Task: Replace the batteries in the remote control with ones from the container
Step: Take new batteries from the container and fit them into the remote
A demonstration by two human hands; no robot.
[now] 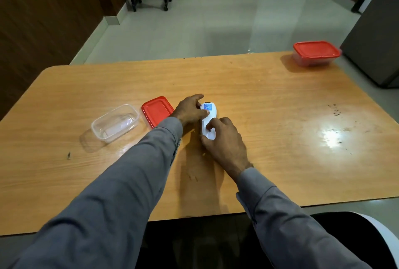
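Both hands are on the white remote (208, 121), which lies back-up mid-table. The left hand (190, 110) pinches its far end, thumb on the label; the right hand (224, 141) curls around the near end, fingertips pressing the back. The cover looks seated, so the swap seems nearly finished, though no batteries show. Just left lie a red lid (156, 111) and the clear, apparently empty container (115, 123). A second lidded box (316, 53) sits far right; the table (280, 139) has open room, edges well away.
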